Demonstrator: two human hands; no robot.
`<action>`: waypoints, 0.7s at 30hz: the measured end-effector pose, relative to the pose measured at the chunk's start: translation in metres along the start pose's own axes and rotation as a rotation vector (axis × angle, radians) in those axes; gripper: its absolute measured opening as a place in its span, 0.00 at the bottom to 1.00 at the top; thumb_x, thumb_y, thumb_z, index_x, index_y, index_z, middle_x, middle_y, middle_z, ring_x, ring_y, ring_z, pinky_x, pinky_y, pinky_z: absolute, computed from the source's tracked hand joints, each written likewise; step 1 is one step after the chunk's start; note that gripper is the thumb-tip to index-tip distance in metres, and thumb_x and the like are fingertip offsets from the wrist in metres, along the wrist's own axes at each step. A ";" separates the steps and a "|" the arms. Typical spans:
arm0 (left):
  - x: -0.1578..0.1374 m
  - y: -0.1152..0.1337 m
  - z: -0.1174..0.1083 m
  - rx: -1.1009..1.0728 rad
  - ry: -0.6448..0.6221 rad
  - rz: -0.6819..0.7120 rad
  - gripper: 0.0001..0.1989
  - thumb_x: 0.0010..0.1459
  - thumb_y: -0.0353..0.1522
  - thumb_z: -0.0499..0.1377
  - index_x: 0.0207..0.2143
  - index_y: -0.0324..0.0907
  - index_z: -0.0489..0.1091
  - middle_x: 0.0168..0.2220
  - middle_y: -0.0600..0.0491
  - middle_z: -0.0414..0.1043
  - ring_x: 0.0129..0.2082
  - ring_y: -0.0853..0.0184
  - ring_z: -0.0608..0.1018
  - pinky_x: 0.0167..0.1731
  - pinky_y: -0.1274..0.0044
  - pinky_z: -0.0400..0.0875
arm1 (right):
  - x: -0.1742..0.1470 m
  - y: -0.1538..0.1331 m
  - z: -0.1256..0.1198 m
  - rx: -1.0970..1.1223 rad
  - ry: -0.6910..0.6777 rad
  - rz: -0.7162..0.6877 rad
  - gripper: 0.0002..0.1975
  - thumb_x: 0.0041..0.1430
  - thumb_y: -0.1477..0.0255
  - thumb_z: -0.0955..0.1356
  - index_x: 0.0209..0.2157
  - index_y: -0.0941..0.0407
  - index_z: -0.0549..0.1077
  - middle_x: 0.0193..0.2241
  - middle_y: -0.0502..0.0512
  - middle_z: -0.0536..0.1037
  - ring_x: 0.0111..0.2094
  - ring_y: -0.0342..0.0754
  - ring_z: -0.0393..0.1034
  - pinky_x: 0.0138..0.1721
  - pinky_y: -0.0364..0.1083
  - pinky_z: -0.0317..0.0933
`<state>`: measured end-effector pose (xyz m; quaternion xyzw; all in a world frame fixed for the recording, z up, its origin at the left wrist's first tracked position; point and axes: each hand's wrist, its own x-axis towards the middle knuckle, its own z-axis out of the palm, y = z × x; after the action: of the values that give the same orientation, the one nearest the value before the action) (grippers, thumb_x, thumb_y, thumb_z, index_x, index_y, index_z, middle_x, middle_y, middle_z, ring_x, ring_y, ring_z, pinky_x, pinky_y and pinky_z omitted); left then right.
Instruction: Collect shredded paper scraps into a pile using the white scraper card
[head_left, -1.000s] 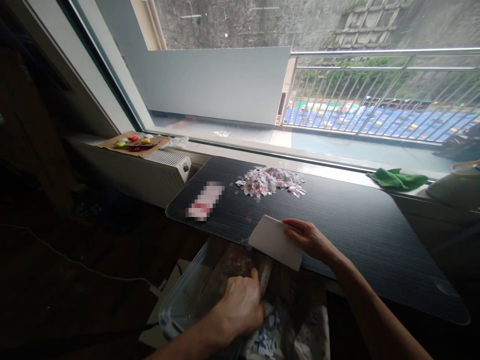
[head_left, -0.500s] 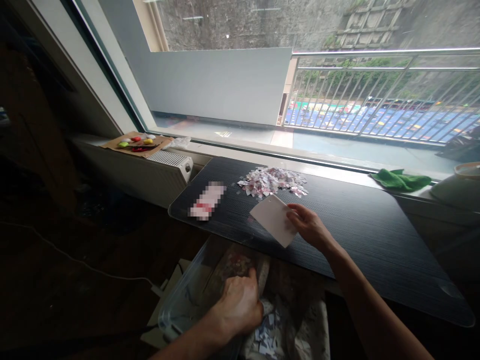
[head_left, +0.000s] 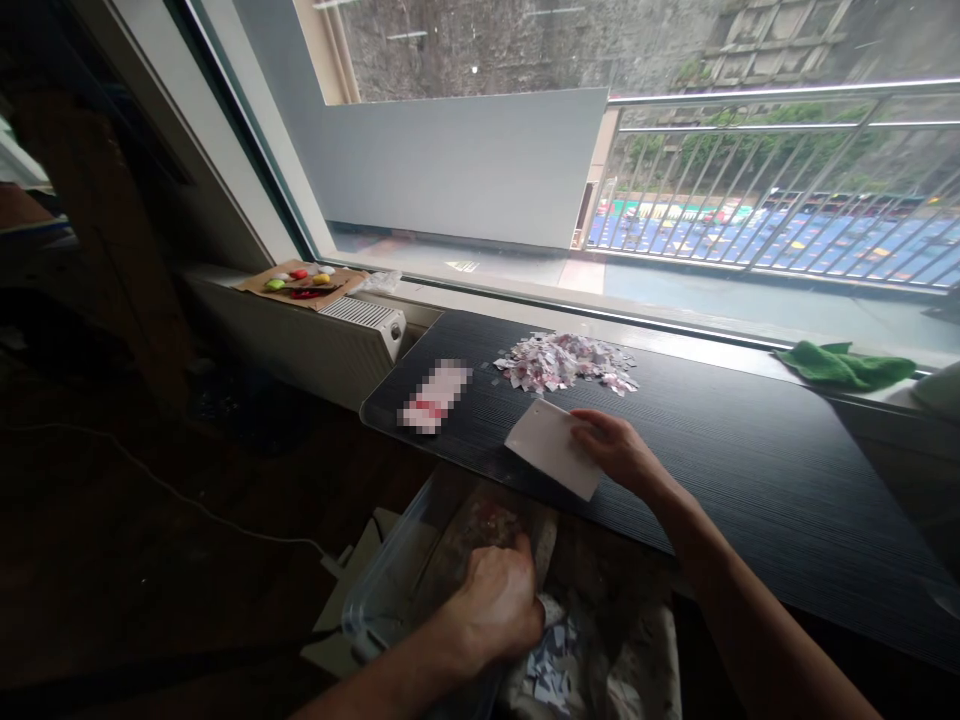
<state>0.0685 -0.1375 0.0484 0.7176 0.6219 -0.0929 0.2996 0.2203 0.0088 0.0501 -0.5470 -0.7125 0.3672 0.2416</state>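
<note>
My right hand pinches the right edge of a white card over the front of the dark table. The card has a small hole near its upper corner. My left hand is closed, lower down in front of the table, above the patterned cloth and the clear plastic bin. What its curled fingers hold is hidden. Scraps of cut paper lie in the cloth's folds beside it. A pile of small paper pieces sits at the back of the table, beyond the card.
The dark table stands against the window. A blurred pink-and-white packet lies at its left end. Further left, a radiator carries cardboard with coloured lumps. A green cloth rests on the sill, and a white cable crosses the floor.
The whole view has shifted, so the table and things on it appear further right. The card has tilted slightly and sits a little lower and nearer in my right hand. My left hand keeps its pose.
</note>
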 end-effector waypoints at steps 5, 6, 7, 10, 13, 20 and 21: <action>0.000 -0.002 0.003 -0.011 -0.006 -0.003 0.27 0.44 0.32 0.51 0.49 0.31 0.59 0.36 0.39 0.74 0.37 0.52 0.76 0.37 0.69 0.67 | -0.005 -0.008 0.011 -0.009 -0.108 -0.038 0.19 0.50 0.67 0.64 0.44 0.56 0.72 0.33 0.53 0.77 0.30 0.46 0.70 0.28 0.41 0.63; 0.000 -0.003 0.003 -0.020 -0.008 0.001 0.27 0.45 0.32 0.51 0.49 0.31 0.59 0.36 0.39 0.74 0.38 0.53 0.76 0.37 0.69 0.67 | -0.006 -0.010 0.012 -0.009 -0.131 -0.055 0.18 0.50 0.67 0.64 0.43 0.56 0.72 0.33 0.53 0.77 0.31 0.46 0.70 0.28 0.41 0.63; 0.000 -0.003 0.003 -0.025 -0.007 0.005 0.27 0.45 0.32 0.51 0.49 0.32 0.59 0.36 0.39 0.74 0.38 0.53 0.76 0.38 0.69 0.66 | -0.008 -0.012 0.012 -0.011 -0.142 -0.070 0.18 0.50 0.67 0.64 0.43 0.56 0.72 0.33 0.53 0.77 0.31 0.46 0.70 0.29 0.41 0.63; -0.001 -0.003 0.003 -0.021 0.001 0.002 0.25 0.45 0.33 0.50 0.48 0.33 0.60 0.37 0.40 0.74 0.38 0.55 0.76 0.39 0.70 0.66 | -0.009 -0.016 0.011 -0.037 -0.087 -0.070 0.18 0.50 0.67 0.63 0.44 0.56 0.72 0.32 0.53 0.77 0.30 0.46 0.69 0.28 0.41 0.62; -0.001 -0.003 0.004 -0.018 0.009 -0.012 0.24 0.45 0.33 0.50 0.46 0.34 0.61 0.37 0.42 0.74 0.39 0.56 0.75 0.39 0.71 0.66 | -0.011 -0.018 0.009 -0.071 -0.084 -0.059 0.18 0.50 0.67 0.64 0.43 0.56 0.72 0.30 0.53 0.76 0.29 0.45 0.69 0.27 0.41 0.62; -0.007 -0.003 0.009 -0.014 0.033 -0.007 0.25 0.44 0.30 0.50 0.48 0.31 0.60 0.38 0.40 0.73 0.40 0.54 0.75 0.40 0.68 0.67 | -0.008 -0.005 -0.010 -0.013 0.153 0.035 0.21 0.51 0.66 0.62 0.48 0.55 0.69 0.36 0.57 0.76 0.30 0.47 0.71 0.27 0.44 0.63; -0.009 -0.003 0.009 -0.016 0.029 -0.010 0.25 0.44 0.30 0.50 0.48 0.31 0.60 0.38 0.40 0.73 0.40 0.54 0.75 0.40 0.68 0.67 | -0.005 -0.003 -0.015 -0.039 0.231 0.042 0.21 0.52 0.67 0.62 0.49 0.55 0.67 0.37 0.57 0.76 0.31 0.48 0.71 0.27 0.45 0.64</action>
<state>0.0660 -0.1492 0.0448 0.7133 0.6305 -0.0792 0.2956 0.2315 0.0076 0.0617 -0.6051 -0.6752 0.2930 0.3034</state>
